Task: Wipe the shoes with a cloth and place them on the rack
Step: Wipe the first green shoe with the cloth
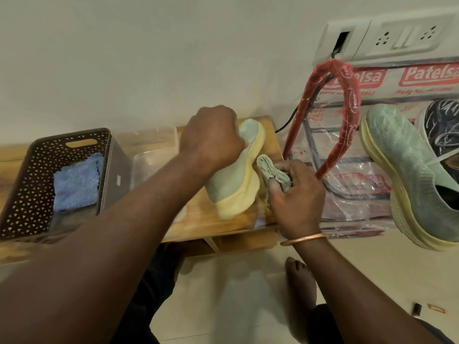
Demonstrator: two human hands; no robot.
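Seen from the head, the left hand [211, 135] is curled tight on the green shoe [233, 180], holding it tipped on the wooden bench [198, 224]. The right hand [295, 192] pinches a folded cloth [273, 173] against its yellow sole. If it rubs too hard, the shoe could slip off the edge.

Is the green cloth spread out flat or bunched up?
Bunched up: the right hand grips the cloth as a folded wad, its layered edges showing, against the shoe's yellow sole.
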